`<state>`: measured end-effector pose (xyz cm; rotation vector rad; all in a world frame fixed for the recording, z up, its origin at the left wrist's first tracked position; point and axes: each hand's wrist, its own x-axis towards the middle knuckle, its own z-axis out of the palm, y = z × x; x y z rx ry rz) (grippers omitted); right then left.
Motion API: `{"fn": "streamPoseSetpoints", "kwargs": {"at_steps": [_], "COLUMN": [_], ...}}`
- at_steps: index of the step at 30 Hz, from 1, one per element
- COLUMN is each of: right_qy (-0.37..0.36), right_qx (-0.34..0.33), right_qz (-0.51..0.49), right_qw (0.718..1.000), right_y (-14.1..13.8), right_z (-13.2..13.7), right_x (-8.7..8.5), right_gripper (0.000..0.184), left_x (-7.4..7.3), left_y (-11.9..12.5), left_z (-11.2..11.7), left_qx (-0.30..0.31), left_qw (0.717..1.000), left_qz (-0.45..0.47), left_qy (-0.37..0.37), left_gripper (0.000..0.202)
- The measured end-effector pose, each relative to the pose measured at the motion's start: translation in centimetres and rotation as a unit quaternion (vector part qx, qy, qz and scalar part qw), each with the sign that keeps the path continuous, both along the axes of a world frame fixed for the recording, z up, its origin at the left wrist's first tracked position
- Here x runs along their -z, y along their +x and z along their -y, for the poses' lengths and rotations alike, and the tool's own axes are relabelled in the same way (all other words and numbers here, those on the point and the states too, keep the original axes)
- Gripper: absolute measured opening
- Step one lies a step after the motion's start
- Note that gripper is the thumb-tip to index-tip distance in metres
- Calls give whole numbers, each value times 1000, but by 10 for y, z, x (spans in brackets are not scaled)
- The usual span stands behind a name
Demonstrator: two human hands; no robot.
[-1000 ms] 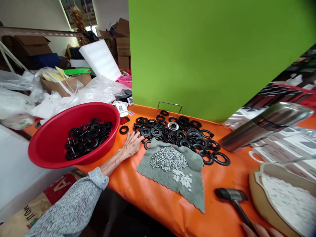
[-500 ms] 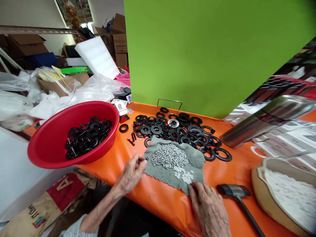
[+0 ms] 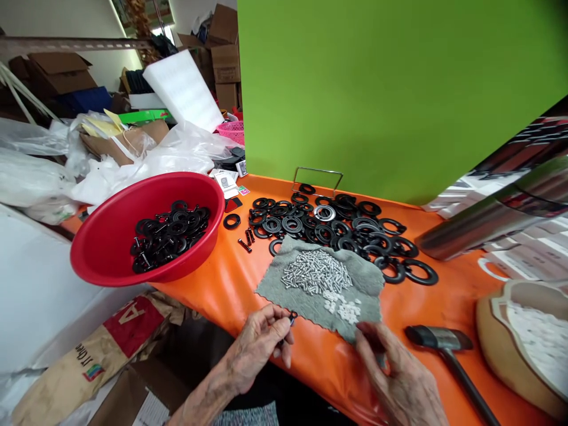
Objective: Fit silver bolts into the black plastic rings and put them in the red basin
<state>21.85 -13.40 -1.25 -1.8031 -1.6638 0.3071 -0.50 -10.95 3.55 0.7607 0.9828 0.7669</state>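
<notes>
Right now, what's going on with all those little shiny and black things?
A person's left hand is pinching a small black part near the edge of a gray cloth. The right hand is at the cloth's corner. Silver screws and white bits are heaped on the cloth. Black rings lie behind it, with more in the red bowl.

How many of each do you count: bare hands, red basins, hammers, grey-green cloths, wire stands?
Bare hands: 2 (left hand, right hand)
Red basin: 1
Hammer: 1
Grey-green cloth: 1
Wire stand: 1
Total: 6
</notes>
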Motion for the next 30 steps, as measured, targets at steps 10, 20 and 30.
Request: {"fn": "streamPoseSetpoints", "kwargs": {"at_steps": [10, 20, 30], "right_qy": [-122, -91, -145], "right_qx": [-1, -66, -50], "right_qz": [-417, -445, -487], "right_qw": [901, 888, 860], "right_y": [-54, -65, -66], "right_z": [15, 12, 10], "right_x": [-26, -15, -17], "right_gripper": [26, 20, 35], "left_x": [2, -2, 3], "left_y": [6, 11, 6], "left_z": [10, 13, 17], "left_qx": [14, 40, 79], "left_qw": [971, 904, 879], "left_qz": [-175, -296, -309], "left_qy": [164, 306, 354], "left_gripper": [9, 8, 11]}}
